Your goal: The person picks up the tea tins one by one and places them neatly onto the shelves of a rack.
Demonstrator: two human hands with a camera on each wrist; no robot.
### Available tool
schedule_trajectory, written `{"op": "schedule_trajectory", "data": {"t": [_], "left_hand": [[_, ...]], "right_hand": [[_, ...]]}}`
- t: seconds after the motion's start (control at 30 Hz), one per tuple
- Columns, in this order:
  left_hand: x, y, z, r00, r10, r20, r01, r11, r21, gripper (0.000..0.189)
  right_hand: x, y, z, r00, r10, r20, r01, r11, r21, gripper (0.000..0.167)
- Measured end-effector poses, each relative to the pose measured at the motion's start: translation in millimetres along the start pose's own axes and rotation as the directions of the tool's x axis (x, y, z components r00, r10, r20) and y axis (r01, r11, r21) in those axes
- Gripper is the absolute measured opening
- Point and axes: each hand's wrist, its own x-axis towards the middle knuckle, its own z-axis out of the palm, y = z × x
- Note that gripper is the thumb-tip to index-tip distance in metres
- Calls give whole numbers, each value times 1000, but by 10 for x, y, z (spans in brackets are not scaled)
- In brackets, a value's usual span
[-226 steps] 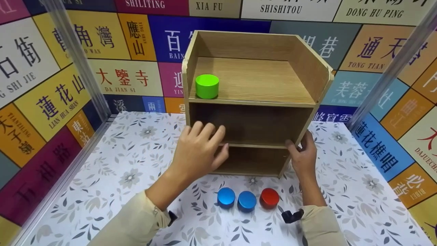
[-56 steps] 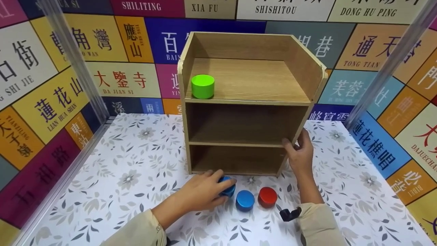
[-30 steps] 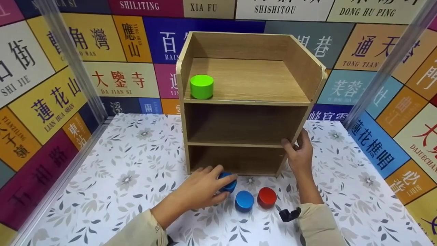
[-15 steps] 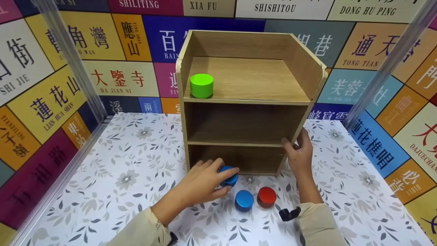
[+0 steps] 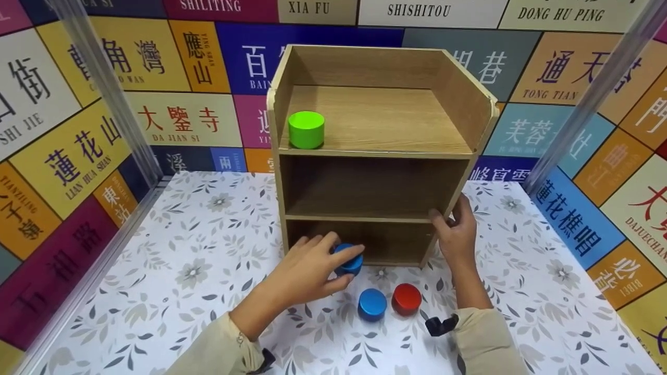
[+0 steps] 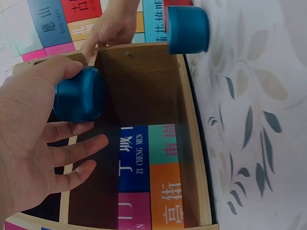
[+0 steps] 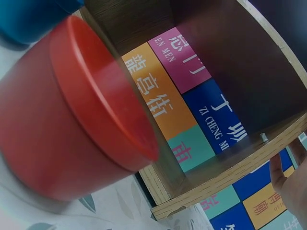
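Note:
In the head view my left hand (image 5: pixel 305 271) pinches a small blue round canister (image 5: pixel 349 259) between thumb and fingers, in front of the bottom compartment of a wooden shelf (image 5: pixel 383 154). The left wrist view shows this blue canister (image 6: pixel 81 96) off the table, the other fingers spread apart from it. My right hand (image 5: pixel 458 232) grips the shelf's right side panel, thumb on its front edge. Another blue canister (image 5: pixel 372 305) and a red canister (image 5: pixel 407 299) stand side by side on the table. A bright green canister (image 5: pixel 306 130) stands at the left of the top shelf.
A white cloth (image 5: pixel 195 273) with grey leaves covers the table. Sign-printed panels (image 5: pixel 187 120) enclose it at the back and sides, with clear corner posts (image 5: pixel 112 99) between them. The shelf has two open compartments below its top tray.
My left hand went from the shelf's middle compartment down to the left blue canister, took hold of it, and raised it toward the bottom compartment. The right hand kept its grip.

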Motion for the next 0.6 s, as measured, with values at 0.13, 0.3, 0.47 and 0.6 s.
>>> {"op": "schedule_trajectory", "data": {"t": [0.13,0.3,0.47,0.6], "left_hand": [[36,20,-42,1000,-6,-8,6,1000,-13,55],[65,20,-87,999,-21,-35,21,1000,-14,54],[88,14,-130,997,-20,-76,20,1000,3,53],[99,17,-180,995,-24,-93,23,1000,-10,53]], "right_hand": [[0,-1,-7,1000,9,-7,-9,1000,1,57],[-4,-12,0,1000,9,-7,-9,1000,3,58],[2,-6,6,1000,-8,-3,8,1000,21,57],[3,2,8,1000,-20,-3,20,1000,14,57]]}}
